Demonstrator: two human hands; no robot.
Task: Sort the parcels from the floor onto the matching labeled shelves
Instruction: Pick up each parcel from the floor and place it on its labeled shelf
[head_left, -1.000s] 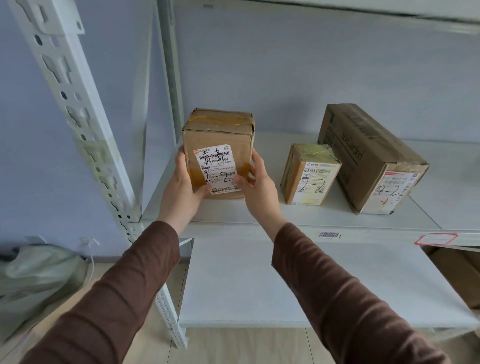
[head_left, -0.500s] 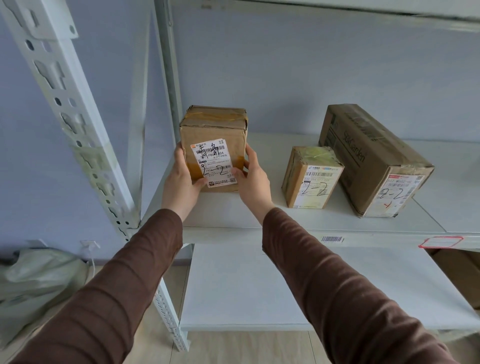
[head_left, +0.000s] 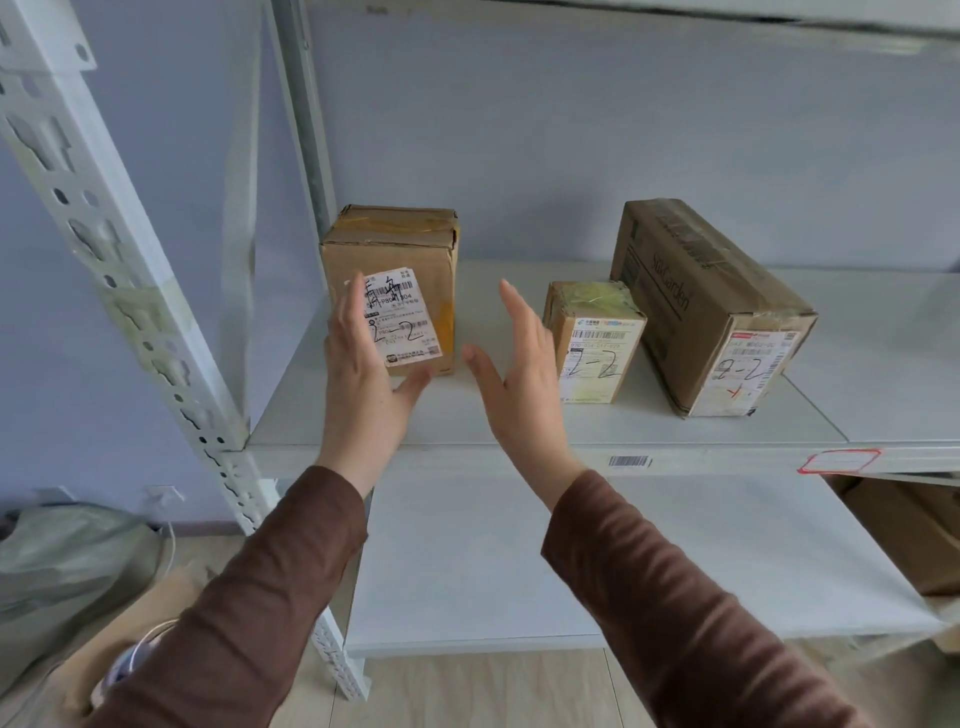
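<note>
Both hands are up in the middle of the frame, spread wide and holding nothing. Left hand (head_left: 363, 379) has flat fingers in front of the tall box's sticker, and its thumb points at the bottom of that box; I cannot tell if it touches. Right hand (head_left: 524, 374) is open too, palm facing left, in the gap between the tall box and the small box. Brown sleeves (head_left: 675, 613) cover both arms down to the bottom of the frame. Behind the hands, the big white shelf (head_left: 519, 421) runs across the middle of the frame, with a barcode sticker (head_left: 629, 461) and a red-edged tag (head_left: 839, 460) on its front edge. Three boxes stand on it. The long box (head_left: 696, 291) is the biggest, at the right, lying down with "2-2" on its end. The tall box (head_left: 410, 260) stands up straight at the left, near the back post, with a white sticker that says "2-2". The small box (head_left: 592, 338) sits just beside the long box, also marked "2-2". A lower shelf (head_left: 571, 571) shows under the arms. A grey-green bag (head_left: 67, 561) lies on the floor at the lower left.
</note>
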